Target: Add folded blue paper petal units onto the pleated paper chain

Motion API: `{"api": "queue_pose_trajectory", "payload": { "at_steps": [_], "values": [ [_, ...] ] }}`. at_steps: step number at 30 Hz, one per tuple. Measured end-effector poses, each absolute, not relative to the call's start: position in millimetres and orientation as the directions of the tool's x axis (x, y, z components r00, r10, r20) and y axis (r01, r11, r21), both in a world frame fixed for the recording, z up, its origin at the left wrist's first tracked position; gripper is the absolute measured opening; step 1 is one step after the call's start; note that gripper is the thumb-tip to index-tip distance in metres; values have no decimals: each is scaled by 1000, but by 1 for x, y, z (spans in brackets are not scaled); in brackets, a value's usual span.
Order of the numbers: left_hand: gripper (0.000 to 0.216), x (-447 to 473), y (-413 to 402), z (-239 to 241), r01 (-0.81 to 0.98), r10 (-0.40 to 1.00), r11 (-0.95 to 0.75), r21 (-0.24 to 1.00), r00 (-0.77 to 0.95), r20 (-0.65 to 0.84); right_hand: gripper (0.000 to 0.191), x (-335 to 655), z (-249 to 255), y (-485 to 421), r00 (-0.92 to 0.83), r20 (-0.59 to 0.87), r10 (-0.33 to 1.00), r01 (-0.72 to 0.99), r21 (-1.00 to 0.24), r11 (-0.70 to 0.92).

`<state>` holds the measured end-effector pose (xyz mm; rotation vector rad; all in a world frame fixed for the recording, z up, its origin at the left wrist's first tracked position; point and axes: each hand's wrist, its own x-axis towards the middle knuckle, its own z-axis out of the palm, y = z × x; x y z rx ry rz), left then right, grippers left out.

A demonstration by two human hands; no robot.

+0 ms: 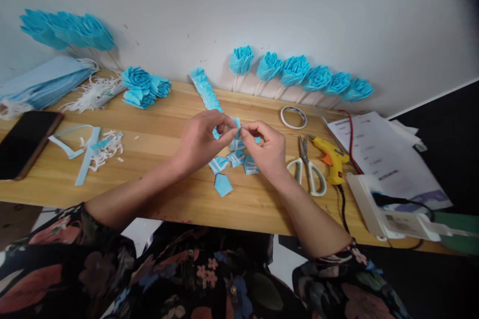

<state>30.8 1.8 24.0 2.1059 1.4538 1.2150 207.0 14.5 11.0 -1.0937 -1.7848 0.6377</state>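
Observation:
Between my fingertips is a small folded blue paper piece (236,122), pinched from both sides above the table. My left hand (204,134) grips its left side with thumb and fingers. On the other side, my right hand (265,147) pinches it with thumb and index finger. Below lie several similar pieces with white strips on them, among them a folded piece (235,158). Nearest the table's front is a plain blue pentagon (223,185). Behind my left hand a row of overlapped blue folded pieces (205,90) stretches toward the wall, its near end partly hidden.
Blue paper flowers on sticks (295,71) lean against the wall. White scissors (307,169), a yellow glue gun (331,157), a tape roll (294,117) and a power strip (368,204) lie right. A phone (28,144), paper scraps (107,149) and stacked blue masks (48,82) lie left.

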Motion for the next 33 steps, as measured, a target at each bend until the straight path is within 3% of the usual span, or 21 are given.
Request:
{"api": "queue_pose_trajectory", "payload": {
  "at_steps": [17,21,27,33],
  "values": [
    [11,33,2,23,561,923,-352,749,74,378,11,206,9,14,-199,441,875,410,-774,483],
    [11,33,3,25,451,958,-275,849,56,281,10,207,6,18,-159,337,928,355,-858,372],
    [20,21,7,31,222,997,-66,973,48,57,16,211,-1,29,-131,166,977,135,-974,184],
    [19,-53,-25,39,491,984,-7,871,-151,93,19,212,1,32,-146,63,987,62,-995,73]
  ]
}}
